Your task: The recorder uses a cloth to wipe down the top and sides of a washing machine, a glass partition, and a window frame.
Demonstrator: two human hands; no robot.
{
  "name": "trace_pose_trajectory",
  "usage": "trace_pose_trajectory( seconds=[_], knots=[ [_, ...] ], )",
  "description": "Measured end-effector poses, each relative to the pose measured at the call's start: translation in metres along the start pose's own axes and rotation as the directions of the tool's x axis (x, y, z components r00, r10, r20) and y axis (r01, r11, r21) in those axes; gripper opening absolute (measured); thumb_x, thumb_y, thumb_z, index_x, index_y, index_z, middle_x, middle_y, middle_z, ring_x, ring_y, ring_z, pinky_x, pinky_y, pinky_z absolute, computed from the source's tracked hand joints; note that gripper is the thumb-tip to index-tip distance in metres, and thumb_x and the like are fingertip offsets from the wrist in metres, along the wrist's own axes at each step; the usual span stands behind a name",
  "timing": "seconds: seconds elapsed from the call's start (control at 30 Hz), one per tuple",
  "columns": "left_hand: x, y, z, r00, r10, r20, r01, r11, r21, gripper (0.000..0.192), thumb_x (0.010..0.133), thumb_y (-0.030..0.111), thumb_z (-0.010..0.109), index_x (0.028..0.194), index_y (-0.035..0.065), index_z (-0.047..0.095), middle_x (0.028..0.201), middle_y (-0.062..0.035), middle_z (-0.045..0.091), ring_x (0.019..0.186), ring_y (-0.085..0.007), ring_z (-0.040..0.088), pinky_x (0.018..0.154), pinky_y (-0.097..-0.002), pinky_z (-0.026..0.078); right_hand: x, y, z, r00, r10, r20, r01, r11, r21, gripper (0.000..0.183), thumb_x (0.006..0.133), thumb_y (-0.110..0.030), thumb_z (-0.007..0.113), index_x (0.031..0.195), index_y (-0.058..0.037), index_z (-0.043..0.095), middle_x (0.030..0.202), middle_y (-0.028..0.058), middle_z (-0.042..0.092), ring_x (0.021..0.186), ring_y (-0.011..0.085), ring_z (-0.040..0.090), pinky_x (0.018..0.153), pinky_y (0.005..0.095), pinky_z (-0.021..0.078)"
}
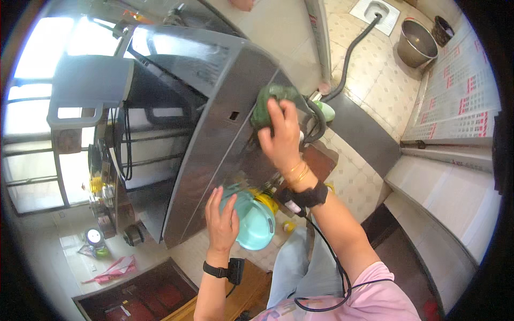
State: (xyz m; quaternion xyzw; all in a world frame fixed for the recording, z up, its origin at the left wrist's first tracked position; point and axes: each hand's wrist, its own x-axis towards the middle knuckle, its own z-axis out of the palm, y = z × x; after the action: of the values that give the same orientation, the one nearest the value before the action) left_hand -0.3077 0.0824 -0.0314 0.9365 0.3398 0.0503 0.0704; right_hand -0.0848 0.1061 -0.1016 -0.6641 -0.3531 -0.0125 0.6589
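Note:
A bunched green cloth (263,105) is pressed against the dark grey side panel of a large appliance, apparently a washing machine (215,136). My right hand (281,138) grips the cloth near the panel's far end. Lower down, my left hand (221,224) holds nothing, its fingers apart and close to the panel's edge; whether the fingertips touch it I cannot tell. Beside that hand is a turquoise plastic basin (257,228), with a yellow object (270,200) partly hidden at its rim.
A black corrugated hose (348,66) runs across the tiled floor to a squat toilet (375,15). Near it stands a metal-coloured bucket (415,46). A brown stool-like object (323,158) is beside my right forearm. A cable (329,244) hangs from my right wrist strap.

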Motion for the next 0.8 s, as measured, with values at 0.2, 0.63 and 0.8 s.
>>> trace_pose_trajectory(
  seconds=[0.2, 0.63, 0.8],
  knots=[
    [-0.017, -0.005, -0.012, 0.994, -0.006, -0.105, 0.023, 0.987, 0.158, 0.037, 0.077, 0.000, 0.051, 0.114, 0.0063, 0.054, 0.131, -0.0169, 0.038, 0.122, -0.0340, 0.035, 0.100, -0.0455, 0.028, -0.056, -0.029, 0.000, 0.922, -0.176, 0.344, 0.161, 0.984, 0.072, 0.055, 0.056, -0.009, 0.070, 0.108, -0.0121, 0.052, 0.095, 0.0144, 0.048, 0.083, 0.0322, 0.049, 0.073, 0.0406, 0.0403],
    [-0.025, -0.009, -0.015, 0.973, -0.122, -0.196, 0.137, 0.988, 0.069, 0.036, 0.078, 0.006, 0.051, 0.113, 0.0065, 0.054, 0.125, -0.0114, 0.045, 0.113, -0.0304, 0.040, 0.096, -0.0428, 0.029, -0.074, -0.053, 0.006, 0.852, -0.299, 0.430, 0.277, 0.954, 0.116, 0.040, 0.060, -0.007, 0.062, 0.098, -0.0159, 0.054, 0.084, 0.0109, 0.050, 0.072, 0.0276, 0.049, 0.061, 0.0390, 0.0381],
    [-0.028, -0.015, -0.015, 0.977, -0.106, -0.185, 0.117, 0.992, 0.051, 0.034, 0.075, 0.003, 0.052, 0.109, 0.0051, 0.057, 0.125, -0.0119, 0.046, 0.113, -0.0313, 0.042, 0.096, -0.0423, 0.032, -0.057, -0.048, -0.001, 0.918, -0.201, 0.343, 0.248, 0.964, -0.099, 0.047, 0.062, -0.009, 0.061, 0.108, -0.0140, 0.053, 0.090, 0.0121, 0.050, 0.076, 0.0288, 0.049, 0.062, 0.0386, 0.0384]
  ],
)
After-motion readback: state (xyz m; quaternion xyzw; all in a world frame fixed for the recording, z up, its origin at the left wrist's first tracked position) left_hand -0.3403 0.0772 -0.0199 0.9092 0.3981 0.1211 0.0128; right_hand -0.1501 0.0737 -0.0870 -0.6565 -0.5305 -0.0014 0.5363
